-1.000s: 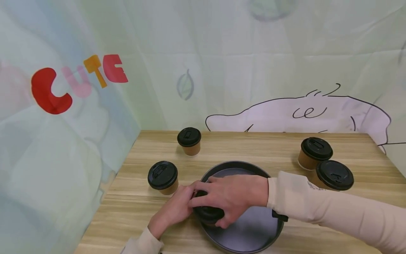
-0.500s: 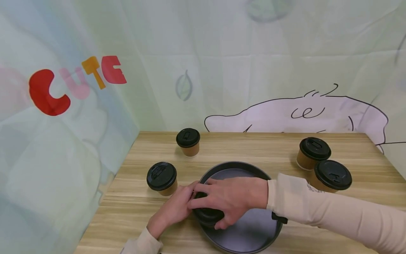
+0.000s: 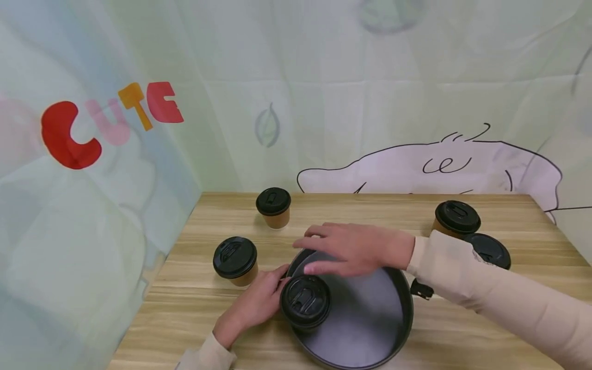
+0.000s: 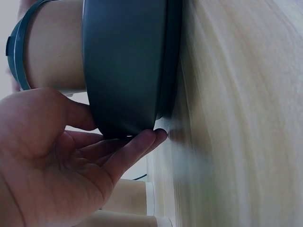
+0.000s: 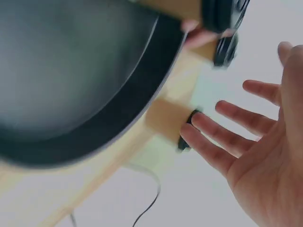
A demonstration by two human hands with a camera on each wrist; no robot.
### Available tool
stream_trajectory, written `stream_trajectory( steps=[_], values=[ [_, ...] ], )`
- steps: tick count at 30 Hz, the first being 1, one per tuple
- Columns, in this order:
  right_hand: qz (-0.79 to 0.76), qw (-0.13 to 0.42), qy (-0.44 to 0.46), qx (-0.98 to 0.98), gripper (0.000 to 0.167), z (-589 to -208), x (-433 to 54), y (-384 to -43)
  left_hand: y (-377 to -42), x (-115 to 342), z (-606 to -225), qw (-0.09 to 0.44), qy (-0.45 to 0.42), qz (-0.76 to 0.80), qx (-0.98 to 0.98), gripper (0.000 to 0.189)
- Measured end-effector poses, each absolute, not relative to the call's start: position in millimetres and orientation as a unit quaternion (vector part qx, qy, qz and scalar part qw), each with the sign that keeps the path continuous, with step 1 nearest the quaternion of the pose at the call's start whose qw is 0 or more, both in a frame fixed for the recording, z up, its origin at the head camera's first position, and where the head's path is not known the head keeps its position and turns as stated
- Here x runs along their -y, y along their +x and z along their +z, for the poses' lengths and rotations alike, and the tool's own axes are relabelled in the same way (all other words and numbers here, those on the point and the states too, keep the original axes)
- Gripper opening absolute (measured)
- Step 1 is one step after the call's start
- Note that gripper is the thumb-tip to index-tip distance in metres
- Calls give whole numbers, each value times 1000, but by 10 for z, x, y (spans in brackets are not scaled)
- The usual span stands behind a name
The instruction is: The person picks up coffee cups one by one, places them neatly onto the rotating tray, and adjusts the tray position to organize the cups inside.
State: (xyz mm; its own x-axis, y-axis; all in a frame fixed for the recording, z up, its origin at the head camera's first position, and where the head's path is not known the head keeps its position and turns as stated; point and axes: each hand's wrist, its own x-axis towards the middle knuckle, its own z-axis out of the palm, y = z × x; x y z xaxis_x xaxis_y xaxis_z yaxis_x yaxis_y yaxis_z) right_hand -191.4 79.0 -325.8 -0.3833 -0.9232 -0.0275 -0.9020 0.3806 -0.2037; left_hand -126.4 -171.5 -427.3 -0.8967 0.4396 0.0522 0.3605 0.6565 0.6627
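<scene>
A round dark grey baking pan rests on the wooden table. Inside it, against the left wall, stands a brown paper coffee cup with a black lid. My left hand grips the pan's left side, thumb near the rim and fingertips low on the outer wall. Over the far part of the pan hovers my right hand, fingers spread and holding nothing. In the right wrist view the right palm and its extended fingers show beside the pan.
Two lidded cups stand on the left: one near cup close to my left hand, one farther cup. On the right, a back cup and a front cup sit together, partly behind my right sleeve. A printed curtain hangs behind the table.
My right hand has let go of the lidded cup in the pan and lifted away, up and to the right. The left hand stays on the pan.
</scene>
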Motion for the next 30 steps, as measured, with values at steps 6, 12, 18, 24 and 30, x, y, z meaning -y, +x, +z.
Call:
stream_trajectory(
  steps=[6, 12, 18, 24, 30],
  values=[
    [-24, 51, -506, -860, 49, -3425, -1003, -2256, -1267, 1707, -4263, 57, 216, 344, -912, 26],
    [-11, 140, -429, -892, 37, -3595, -1183, -2446, -1269, 1706, -4261, 64, 218, 344, -911, 27],
    [-37, 179, -404, -896, 12, -3644, -1290, -2525, -1263, 1712, -4257, 60, 215, 346, -911, 27],
    [-44, 196, -389, -899, 13, -3683, -1343, -2531, -1268, 1711, -4266, 56, 210, 344, -913, 27],
    [-48, 210, -373, -903, 17, -3724, -1348, -2514, -1266, 1705, -4272, 59, 208, 344, -914, 28]
  ],
)
